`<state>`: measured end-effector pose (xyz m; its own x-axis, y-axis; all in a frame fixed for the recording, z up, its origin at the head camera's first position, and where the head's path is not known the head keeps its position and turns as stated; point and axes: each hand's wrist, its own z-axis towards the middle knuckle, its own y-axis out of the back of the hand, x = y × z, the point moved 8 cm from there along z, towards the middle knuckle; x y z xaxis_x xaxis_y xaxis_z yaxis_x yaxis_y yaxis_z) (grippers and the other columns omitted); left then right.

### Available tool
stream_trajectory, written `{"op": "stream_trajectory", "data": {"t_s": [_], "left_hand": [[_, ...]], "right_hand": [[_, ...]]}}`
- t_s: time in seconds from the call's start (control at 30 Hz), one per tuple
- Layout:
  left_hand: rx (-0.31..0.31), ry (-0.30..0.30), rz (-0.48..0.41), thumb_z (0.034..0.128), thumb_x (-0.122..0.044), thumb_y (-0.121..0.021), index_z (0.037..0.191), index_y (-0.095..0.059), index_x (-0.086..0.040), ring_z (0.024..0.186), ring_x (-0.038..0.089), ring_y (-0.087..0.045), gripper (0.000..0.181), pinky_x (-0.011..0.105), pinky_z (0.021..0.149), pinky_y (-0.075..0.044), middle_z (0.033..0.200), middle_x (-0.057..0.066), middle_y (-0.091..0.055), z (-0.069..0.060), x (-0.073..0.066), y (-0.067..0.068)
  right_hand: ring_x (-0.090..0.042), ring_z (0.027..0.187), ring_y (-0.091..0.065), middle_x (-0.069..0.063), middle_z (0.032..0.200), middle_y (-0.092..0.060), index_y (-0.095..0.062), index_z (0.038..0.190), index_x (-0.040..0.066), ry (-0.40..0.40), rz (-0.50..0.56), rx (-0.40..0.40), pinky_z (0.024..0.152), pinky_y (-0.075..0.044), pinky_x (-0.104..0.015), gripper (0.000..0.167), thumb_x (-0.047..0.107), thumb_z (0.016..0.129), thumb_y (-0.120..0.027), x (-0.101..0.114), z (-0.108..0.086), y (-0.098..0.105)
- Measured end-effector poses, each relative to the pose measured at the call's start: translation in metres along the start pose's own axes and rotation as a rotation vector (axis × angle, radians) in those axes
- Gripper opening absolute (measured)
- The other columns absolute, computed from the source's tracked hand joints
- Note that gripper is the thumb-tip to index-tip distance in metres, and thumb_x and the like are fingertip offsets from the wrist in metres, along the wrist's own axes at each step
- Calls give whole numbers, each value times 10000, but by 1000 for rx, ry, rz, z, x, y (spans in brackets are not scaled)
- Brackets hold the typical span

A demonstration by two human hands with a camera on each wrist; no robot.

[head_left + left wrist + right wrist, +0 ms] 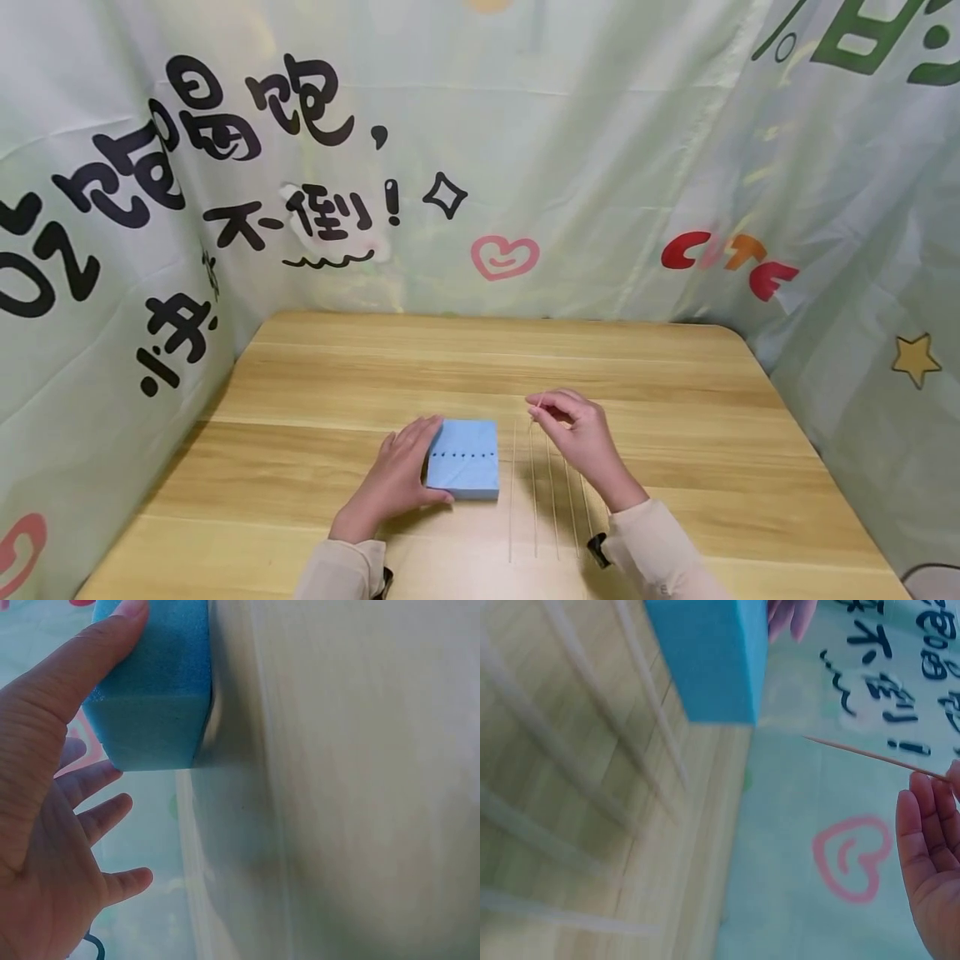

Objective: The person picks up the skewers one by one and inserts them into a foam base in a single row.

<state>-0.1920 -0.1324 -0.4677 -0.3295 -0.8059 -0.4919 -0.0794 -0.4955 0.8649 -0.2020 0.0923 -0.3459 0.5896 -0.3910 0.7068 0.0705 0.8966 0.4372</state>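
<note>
A blue foam block (462,475) with a row of small dark holes across its top lies on the table. My left hand (401,471) holds it at its left side, the thumb at the near edge and the fingers near the far corner. In the left wrist view the thumb (97,649) presses the block (154,731), with the other fingers spread. To the block's right, raised over the table, my right hand (573,429) pinches a thin wooden stick (870,755) between thumb and fingers. The stick's pointed end sticks out, apart from the block.
Several long thin sticks (555,508) lie in a row on the wooden table (360,367), right of the block and partly under my right hand and forearm. A printed cloth (585,167) hangs behind the table and along both sides.
</note>
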Motion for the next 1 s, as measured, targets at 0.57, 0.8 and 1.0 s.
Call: {"op": "stream_trajectory", "data": {"t_s": [0.57, 0.8, 1.0], "left_hand": [[-5, -8, -10, 585, -495, -850, 1497, -249, -106, 1384, 302, -278, 1159, 641, 1061, -200, 1507, 98, -331, 1, 1, 0], [-21, -21, -8, 587, -501, -850, 1495, -243, -121, 1373, 286, -302, 1157, 637, 1049, -230, 1483, 88, -373, 2, 2, -1], [-43, -37, -8, 577, -503, -855, 1487, -252, -152, 1360, 283, -324, 1147, 648, 1029, -249, 1470, 79, -392, 2, 2, 0]], "right_hand": [[-105, 751, -634, -83, 883, -691, -721, 919, 54, 108, 151, 111, 667, -553, -226, 105, 3, 835, -686, 9, 16, -74], [-189, 779, -653, -92, 891, -691, -722, 924, 34, 84, 175, 156, 675, -558, -246, 109, -10, 834, -680, 16, 21, -97], [-263, 757, -654, -153, 865, -681, -701, 896, -45, 83, 190, 183, 673, -559, -249, 94, -80, 818, -661, 44, 25, -99]]}}
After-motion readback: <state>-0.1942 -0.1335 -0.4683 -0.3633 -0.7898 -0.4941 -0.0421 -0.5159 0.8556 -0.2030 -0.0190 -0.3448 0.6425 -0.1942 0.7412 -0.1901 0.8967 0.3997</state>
